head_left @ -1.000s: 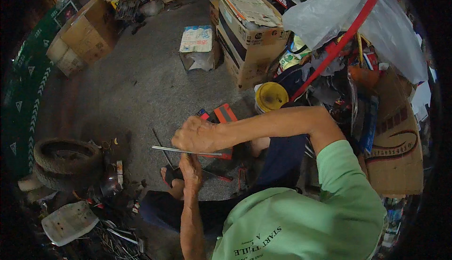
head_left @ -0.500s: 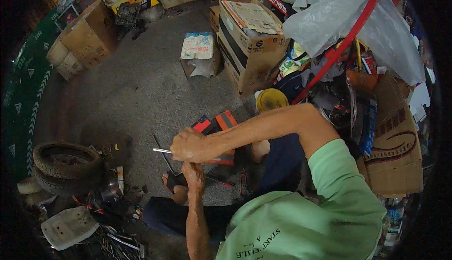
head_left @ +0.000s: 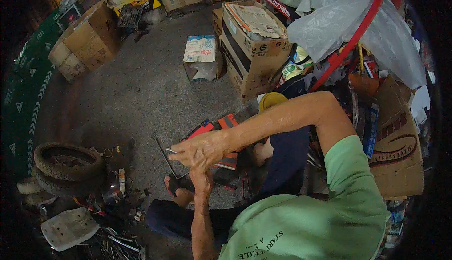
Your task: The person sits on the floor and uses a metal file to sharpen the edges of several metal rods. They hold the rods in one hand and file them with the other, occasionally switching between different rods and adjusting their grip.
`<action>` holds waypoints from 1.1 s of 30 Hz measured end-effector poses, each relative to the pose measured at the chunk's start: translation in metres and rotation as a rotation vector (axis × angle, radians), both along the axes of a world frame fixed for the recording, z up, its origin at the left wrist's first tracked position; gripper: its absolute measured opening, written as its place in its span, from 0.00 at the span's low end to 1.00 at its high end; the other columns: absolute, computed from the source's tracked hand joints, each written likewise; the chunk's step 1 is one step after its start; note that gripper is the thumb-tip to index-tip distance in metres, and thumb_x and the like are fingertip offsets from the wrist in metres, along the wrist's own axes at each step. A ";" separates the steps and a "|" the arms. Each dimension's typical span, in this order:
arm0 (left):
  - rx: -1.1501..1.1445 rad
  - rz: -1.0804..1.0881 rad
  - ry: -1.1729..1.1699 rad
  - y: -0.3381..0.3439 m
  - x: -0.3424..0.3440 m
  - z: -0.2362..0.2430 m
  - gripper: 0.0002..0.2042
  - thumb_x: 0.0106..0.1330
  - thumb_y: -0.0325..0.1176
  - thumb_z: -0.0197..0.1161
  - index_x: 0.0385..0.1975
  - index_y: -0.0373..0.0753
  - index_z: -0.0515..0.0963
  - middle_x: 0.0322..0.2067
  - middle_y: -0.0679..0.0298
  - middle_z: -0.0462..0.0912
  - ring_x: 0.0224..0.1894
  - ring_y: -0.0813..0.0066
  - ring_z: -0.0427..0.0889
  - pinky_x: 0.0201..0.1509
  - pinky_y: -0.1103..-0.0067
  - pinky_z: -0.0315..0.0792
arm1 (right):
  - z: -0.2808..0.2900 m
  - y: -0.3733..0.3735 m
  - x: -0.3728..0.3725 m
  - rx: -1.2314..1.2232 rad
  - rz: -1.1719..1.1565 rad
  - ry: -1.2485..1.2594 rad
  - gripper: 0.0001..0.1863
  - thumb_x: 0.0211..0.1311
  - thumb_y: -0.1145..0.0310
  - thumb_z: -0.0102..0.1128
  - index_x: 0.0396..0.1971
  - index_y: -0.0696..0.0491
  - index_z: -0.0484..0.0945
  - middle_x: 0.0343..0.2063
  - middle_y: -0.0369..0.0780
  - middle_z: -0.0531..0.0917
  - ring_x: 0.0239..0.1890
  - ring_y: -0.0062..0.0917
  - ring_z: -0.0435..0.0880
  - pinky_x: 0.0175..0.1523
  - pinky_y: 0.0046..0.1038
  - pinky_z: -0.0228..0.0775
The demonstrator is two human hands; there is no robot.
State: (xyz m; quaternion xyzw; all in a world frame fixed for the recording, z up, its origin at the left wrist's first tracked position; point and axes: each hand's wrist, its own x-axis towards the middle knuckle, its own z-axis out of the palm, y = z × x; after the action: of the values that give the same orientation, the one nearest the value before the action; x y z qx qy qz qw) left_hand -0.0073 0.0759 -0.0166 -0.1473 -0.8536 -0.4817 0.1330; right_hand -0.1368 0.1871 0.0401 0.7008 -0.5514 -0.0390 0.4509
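Note:
My right hand (head_left: 200, 151) reaches across from the right, its fingers closed around a silver metal rod (head_left: 172, 151). Only the rod's tip shows, on the left side of the fist; the rest is covered by the hand. Directly below, my left hand (head_left: 201, 181) comes up from the lower edge and touches the right hand's underside. Its fingers look curled, but what they hold is hidden. On the floor behind the hands lie a thin dark L-shaped bar (head_left: 165, 154) and an orange-red box (head_left: 228, 121). A red-and-black box (head_left: 201, 128) is partly covered by my right hand.
Two stacked tyres (head_left: 68, 168) stand at the left, above a dirty white plastic piece (head_left: 70, 228) and scattered metal tools (head_left: 123, 243). Cardboard boxes (head_left: 259, 64) stand ahead. A yellow round container (head_left: 272, 101) sits near my right forearm, below a red curved bar (head_left: 351, 38).
My right hand has shifted slightly right and turned, with its fingers less tightly bunched. Less of the rod sticks out. My left hand has moved a little right and down.

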 end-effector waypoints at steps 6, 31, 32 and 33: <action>-0.042 0.145 -0.022 -0.009 0.004 0.014 0.09 0.66 0.29 0.53 0.41 0.34 0.77 0.37 0.47 0.80 0.40 0.45 0.79 0.41 0.63 0.73 | 0.084 0.006 0.012 0.422 -0.063 -1.115 0.09 0.49 0.64 0.62 0.17 0.54 0.80 0.22 0.38 0.82 0.35 0.29 0.83 0.38 0.36 0.73; 0.029 0.121 -0.058 -0.022 -0.012 -0.009 0.11 0.63 0.31 0.55 0.37 0.31 0.79 0.32 0.45 0.81 0.37 0.40 0.79 0.39 0.57 0.71 | 0.107 -0.021 0.036 0.347 -0.388 -0.934 0.05 0.38 0.71 0.65 0.17 0.57 0.81 0.22 0.46 0.84 0.29 0.37 0.86 0.30 0.41 0.75; -0.078 0.119 -0.032 -0.022 -0.011 -0.008 0.11 0.63 0.31 0.55 0.36 0.31 0.79 0.31 0.44 0.81 0.37 0.40 0.79 0.38 0.57 0.71 | 0.105 -0.022 0.035 0.306 -0.433 -0.995 0.06 0.38 0.71 0.65 0.16 0.57 0.81 0.21 0.47 0.83 0.29 0.37 0.86 0.30 0.42 0.75; 0.002 0.131 -0.115 -0.024 -0.014 -0.015 0.10 0.63 0.30 0.54 0.36 0.31 0.78 0.31 0.44 0.80 0.36 0.39 0.78 0.38 0.56 0.70 | 0.108 -0.023 0.034 0.259 -0.478 -1.049 0.06 0.37 0.71 0.65 0.16 0.58 0.81 0.21 0.48 0.83 0.29 0.38 0.86 0.30 0.42 0.75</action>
State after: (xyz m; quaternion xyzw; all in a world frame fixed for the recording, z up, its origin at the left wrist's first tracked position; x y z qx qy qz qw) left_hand -0.0214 0.0519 -0.0320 -0.0630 -0.8672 -0.4803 0.1153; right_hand -0.1025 0.1642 0.1477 0.5320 -0.8341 0.1453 0.0075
